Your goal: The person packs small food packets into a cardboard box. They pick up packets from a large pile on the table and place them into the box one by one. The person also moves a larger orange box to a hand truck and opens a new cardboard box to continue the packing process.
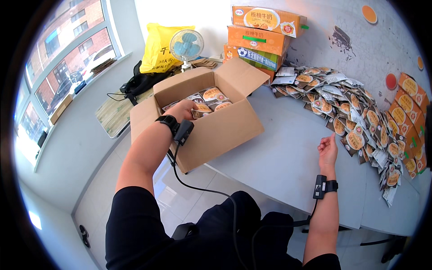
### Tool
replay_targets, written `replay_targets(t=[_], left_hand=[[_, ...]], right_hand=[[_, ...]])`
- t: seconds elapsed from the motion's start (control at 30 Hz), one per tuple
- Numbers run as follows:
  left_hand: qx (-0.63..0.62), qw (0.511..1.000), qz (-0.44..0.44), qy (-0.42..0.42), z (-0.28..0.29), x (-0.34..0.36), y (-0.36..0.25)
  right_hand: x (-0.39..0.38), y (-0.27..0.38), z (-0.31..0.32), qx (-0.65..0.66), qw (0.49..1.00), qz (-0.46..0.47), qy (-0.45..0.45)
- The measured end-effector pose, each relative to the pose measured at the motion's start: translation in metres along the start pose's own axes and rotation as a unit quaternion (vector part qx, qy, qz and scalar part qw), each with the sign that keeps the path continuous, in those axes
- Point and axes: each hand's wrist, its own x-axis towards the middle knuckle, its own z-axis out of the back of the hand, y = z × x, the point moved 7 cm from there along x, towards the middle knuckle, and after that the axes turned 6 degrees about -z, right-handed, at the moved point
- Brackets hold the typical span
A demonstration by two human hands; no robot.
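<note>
Left of centre in the frame, I see the left hand (184, 110) reaching over the rim of a cardboard box (220, 137), its back turned up and its bent fingers down among the packets (215, 94) inside. From my end I cannot tell whether those fingertips pinch a packet or only rest on one, since the hand covers them. The left arm rises from the black sleeve at the lower left, its bare forearm slanting up and to the right, with a black wristband (167, 122) and a small sensor box at the wrist. Right of centre I have the right hand (328, 152) over the grey table (283, 144), its palm turned toward the left of the frame, the index finger pointing up the frame and the other fingers loosely curled, well apart from the box. Its forearm comes almost straight up from the lower edge, banded in black too. Just beside that hand, a long heap of brown and white packets (355, 140) curves across the right of the frame, while orange cartons (260, 40) stand stacked at the upper centre, behind the box.
</note>
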Motion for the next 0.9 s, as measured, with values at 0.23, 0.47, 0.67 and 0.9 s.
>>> replay_targets(t=[0.23,0.47,0.67,0.9], left_hand=[[0.138,0.990,0.019,-0.007,0.028,0.037,0.006],[0.202,0.973,-0.081,0.081,-0.010,-0.011,-0.007],[0.087,0.954,-0.282,0.053,-0.093,-0.052,-0.039],[0.026,0.929,-0.149,0.337,-0.255,-0.078,0.096]], right_hand=[[-0.003,0.000,-0.002,0.004,1.000,-0.006,0.009],[0.022,0.007,0.047,0.046,0.993,0.054,-0.090],[-0.001,0.059,0.115,0.144,0.924,0.153,-0.320],[0.042,0.046,0.171,0.046,0.950,0.101,-0.293]])
